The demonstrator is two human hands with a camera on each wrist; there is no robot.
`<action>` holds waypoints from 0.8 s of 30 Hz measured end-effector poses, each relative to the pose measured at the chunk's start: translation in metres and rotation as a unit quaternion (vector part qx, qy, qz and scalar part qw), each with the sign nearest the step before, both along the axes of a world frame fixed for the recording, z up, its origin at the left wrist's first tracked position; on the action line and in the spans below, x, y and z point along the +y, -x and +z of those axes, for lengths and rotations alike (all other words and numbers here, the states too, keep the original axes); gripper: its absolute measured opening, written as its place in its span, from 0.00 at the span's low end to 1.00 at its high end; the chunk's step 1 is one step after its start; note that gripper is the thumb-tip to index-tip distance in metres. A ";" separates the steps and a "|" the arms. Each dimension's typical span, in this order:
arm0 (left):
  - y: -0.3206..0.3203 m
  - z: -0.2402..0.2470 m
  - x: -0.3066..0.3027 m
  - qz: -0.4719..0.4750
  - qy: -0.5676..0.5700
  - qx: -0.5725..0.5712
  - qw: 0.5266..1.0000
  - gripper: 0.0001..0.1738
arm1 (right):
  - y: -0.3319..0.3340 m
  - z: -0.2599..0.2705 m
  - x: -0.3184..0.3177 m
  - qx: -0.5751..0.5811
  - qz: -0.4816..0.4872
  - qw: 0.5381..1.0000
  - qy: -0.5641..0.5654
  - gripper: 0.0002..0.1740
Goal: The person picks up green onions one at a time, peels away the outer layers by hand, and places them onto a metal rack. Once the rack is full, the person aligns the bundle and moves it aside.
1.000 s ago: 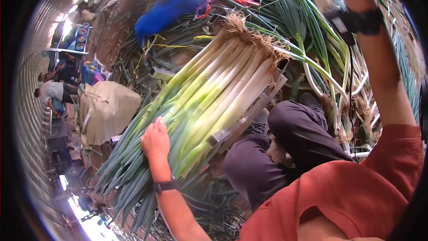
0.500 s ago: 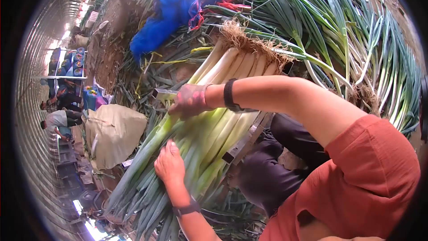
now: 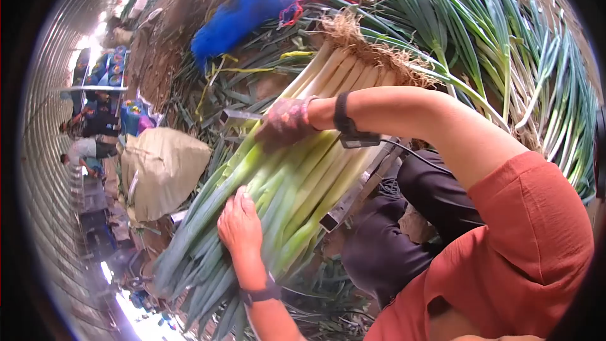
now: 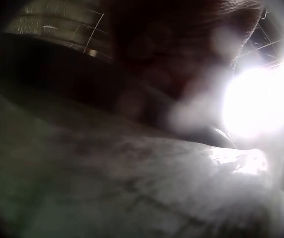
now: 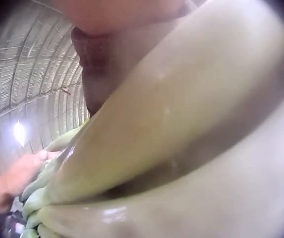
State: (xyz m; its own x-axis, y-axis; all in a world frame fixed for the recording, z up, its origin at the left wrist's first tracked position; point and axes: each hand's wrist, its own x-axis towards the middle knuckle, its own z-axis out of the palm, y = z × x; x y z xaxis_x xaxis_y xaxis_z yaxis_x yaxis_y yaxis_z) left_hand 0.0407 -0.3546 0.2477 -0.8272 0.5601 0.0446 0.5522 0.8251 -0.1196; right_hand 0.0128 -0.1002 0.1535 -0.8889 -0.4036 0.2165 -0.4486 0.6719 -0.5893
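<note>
A thick row of leeks [image 3: 303,177] lies with pale shanks and shaggy roots toward the top and green leaves spreading to the lower left. My bare left hand [image 3: 241,224] rests on the green leaves, its fingers close together. Higher up, my right hand [image 3: 285,124], in a dark patterned glove, reaches across the bundle and grips leeks where white turns to green. Its fingertips are hidden among the stalks. Large pale shanks [image 5: 171,99] fill the right wrist view, the glove [image 5: 99,64] above them. In the dark left wrist view, a blurred pale-green surface [image 4: 107,183] lies below the hand.
A metal frame [image 3: 344,205] shows beside the bundle, near my bent legs [image 3: 385,233]. More leeks [image 3: 480,31] are heaped at the upper right. Blue netting [image 3: 259,12] and yellow strings [image 3: 243,70] lie beyond. A beige sack [image 3: 164,173] and people [image 3: 82,151] are at left.
My right arm has swung in from the upper right, bringing the gloved hand onto the bundle. The left hand has stayed on the leaves, shifting slightly.
</note>
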 end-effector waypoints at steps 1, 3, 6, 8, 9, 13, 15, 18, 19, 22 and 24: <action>-0.004 0.014 0.003 0.036 0.029 -0.028 0.999 0.18 | -0.005 -0.003 0.000 0.010 -0.007 1.000 -0.007 0.19; -0.001 0.039 0.004 0.125 0.075 -0.072 0.987 0.16 | -0.004 -0.007 -0.005 0.025 0.005 1.000 -0.008 0.18; 0.003 0.070 0.012 0.063 0.134 0.169 0.974 0.16 | -0.001 -0.012 -0.004 0.038 0.014 0.998 0.051 0.21; 0.055 0.040 -0.027 0.013 0.033 0.051 0.998 0.18 | 0.002 -0.016 -0.004 0.099 0.045 0.993 0.039 0.21; 0.071 0.030 -0.037 -0.046 -0.074 -0.072 0.994 0.20 | 0.002 -0.017 -0.002 0.075 0.052 0.995 0.041 0.22; 0.055 0.025 -0.015 0.099 0.103 -0.150 0.978 0.30 | -0.005 -0.010 0.006 0.000 -0.024 0.999 -0.039 0.17; 0.051 0.027 -0.012 0.097 0.093 -0.149 0.980 0.29 | -0.019 -0.002 0.031 0.010 -0.129 0.987 -0.095 0.16; 0.049 0.028 -0.009 0.113 0.090 -0.151 0.978 0.29 | -0.029 -0.017 0.088 -0.029 -0.296 0.932 -0.208 0.13; 0.047 0.026 -0.008 0.119 0.100 -0.153 0.976 0.28 | -0.030 -0.042 0.113 -0.011 -0.257 0.963 -0.079 0.13; 0.048 0.024 -0.007 0.111 0.084 -0.155 0.978 0.28 | -0.033 -0.032 0.124 -0.058 -0.242 0.968 -0.008 0.13; 0.046 0.025 -0.006 0.094 0.065 -0.142 0.983 0.28 | -0.032 -0.023 0.124 -0.134 -0.250 0.958 -0.028 0.13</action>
State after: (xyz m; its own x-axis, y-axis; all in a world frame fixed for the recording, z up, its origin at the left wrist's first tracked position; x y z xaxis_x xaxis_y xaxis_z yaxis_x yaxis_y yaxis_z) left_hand -0.0055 -0.3605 0.2732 -0.8852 0.3816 -0.2660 0.4177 0.9037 -0.0937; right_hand 0.0449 0.0234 0.1306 -0.9949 0.0838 -0.0555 0.1004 0.7980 -0.5943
